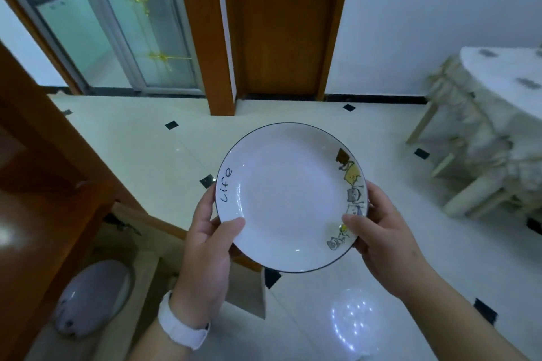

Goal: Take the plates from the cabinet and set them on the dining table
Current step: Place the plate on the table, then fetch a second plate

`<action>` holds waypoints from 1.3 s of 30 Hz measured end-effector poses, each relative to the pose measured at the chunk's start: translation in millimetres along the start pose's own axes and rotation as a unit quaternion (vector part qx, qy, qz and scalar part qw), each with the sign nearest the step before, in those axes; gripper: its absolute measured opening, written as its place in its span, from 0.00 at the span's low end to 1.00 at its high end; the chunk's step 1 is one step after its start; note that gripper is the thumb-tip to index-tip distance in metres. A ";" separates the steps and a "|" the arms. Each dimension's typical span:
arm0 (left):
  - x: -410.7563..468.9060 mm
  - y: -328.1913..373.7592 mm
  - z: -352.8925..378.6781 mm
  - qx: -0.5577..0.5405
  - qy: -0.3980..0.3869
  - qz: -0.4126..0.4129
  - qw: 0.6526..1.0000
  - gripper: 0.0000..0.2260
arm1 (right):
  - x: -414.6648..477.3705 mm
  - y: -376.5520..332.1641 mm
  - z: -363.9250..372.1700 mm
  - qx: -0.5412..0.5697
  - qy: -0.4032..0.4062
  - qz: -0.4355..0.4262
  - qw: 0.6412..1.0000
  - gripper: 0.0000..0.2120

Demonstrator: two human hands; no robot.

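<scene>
Well left of the dining table (504, 91), out over the tiled floor (132, 141), is where you've got the plate (290, 199), with both hands on it and nothing set down yet. Your left hand (205, 246) is clamped on the rim by the "Life" lettering, on the side away from the table, thumb on top and fingers wrapped round the edge. Your right hand (384, 240) grips the side closer to the table, thumb pressed down next to the cartoon cats.

The two-handed hold makes sense imo. It looks like glazed ceramic, smooth and glossy, so probably a bit slippery, and gripping opposite edges keeps it level. It's round and shallow, white with a thin dark line round the rim. The table has a pale cloth with frilly edges, so I'd guess a soft landing.

Farther left of the table, past the plate, the wooden cabinet (44, 170) is open with a greyish plate (91, 296) lying inside. I'd say you're still early on.
</scene>
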State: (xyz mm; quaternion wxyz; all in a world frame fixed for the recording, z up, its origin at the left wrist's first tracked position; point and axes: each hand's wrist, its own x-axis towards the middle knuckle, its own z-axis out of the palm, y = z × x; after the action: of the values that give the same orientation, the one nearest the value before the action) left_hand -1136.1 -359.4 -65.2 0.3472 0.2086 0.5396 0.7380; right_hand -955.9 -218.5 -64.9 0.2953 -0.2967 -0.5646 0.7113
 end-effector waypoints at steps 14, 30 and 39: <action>15.4 -68.3 255.9 0.026 -0.137 -0.045 0.989 0.28 | -38.3 -53.8 -249.4 0.039 0.139 -0.054 0.988 0.25; 15.6 -164.1 527.6 0.065 -0.351 -0.103 0.928 0.25 | -129.1 -83.7 -456.2 0.056 0.398 -0.107 0.909 0.23; 55.0 -221.9 658.6 0.057 -0.449 -0.150 0.879 0.24 | -116.4 -96.4 -547.8 0.036 0.527 -0.128 0.839 0.27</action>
State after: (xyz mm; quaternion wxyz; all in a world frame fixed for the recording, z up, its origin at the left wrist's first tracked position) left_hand -659.6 149.5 -60.1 0.6464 0.4540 0.3916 0.4720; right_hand -458.2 55.8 -62.4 0.6473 -0.5407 -0.3307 0.4234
